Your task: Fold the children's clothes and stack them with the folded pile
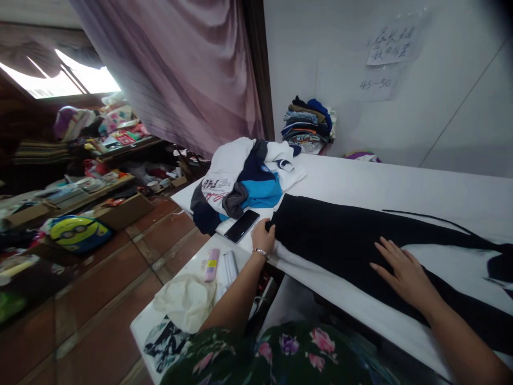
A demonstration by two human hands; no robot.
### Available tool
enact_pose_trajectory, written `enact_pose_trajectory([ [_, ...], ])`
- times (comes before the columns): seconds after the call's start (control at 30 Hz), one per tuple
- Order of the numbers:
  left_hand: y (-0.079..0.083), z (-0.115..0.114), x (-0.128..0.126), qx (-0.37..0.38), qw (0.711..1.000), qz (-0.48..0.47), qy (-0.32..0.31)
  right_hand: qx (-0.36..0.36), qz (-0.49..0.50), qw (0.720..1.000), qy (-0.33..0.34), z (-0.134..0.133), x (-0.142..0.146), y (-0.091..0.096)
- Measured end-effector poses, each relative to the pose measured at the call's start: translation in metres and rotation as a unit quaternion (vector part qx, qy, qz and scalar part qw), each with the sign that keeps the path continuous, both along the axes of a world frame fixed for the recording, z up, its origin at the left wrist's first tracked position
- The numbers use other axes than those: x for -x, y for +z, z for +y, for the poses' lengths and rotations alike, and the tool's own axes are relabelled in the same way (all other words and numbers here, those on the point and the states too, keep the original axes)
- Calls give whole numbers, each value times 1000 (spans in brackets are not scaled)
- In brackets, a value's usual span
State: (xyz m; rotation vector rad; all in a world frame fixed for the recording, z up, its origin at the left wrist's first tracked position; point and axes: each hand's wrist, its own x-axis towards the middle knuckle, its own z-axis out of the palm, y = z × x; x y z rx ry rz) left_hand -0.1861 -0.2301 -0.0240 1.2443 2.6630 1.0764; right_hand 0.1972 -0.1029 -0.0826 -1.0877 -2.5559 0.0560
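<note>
Black trousers (332, 227) lie spread on the white table, waist end at the left and two legs parting toward the right. My left hand (263, 235) pinches the near corner of the waist end. Flat on the trousers near the split of the legs rests my right hand (404, 275), its fingers apart. A dark smartphone (242, 225) lies just left of my left hand. Beyond the phone is a loose heap of white, navy and blue clothes (240, 179).
A folded clothes stack (306, 125) stands against the wall. The white table (401, 179) runs right. On a lower side surface are a pink packet (211, 264) and cream cloth (186, 299). Boxes (124, 214) and a Minion-patterned bag (80, 233) sit on the left floor.
</note>
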Motion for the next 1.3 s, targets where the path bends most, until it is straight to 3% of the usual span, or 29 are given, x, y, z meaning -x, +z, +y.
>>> enact_pose_trajectory([
  [0.17,15,0,-2,-73,997,22,-27,7,0,1000,-5,-1,1,2],
  [0.33,11,2,6,118,992,-14,-47,14,12,1000,-7,-3,2,5],
  [0.47,6,7,18,82,996,5,-29,14,14,1000,-10,-4,5,8],
  [0.57,9,22,27,73,997,-5,-19,13,4,1000,-12,-5,6,9],
  [0.73,15,61,33,160,983,-87,-26,16,-9,1000,-18,-5,6,10],
  [0.9,11,88,39,189,975,-113,-19,25,3,1000,-13,-7,7,14],
  [1.3,4,102,37,163,982,-87,-37,28,24,999,-12,-6,9,15],
])
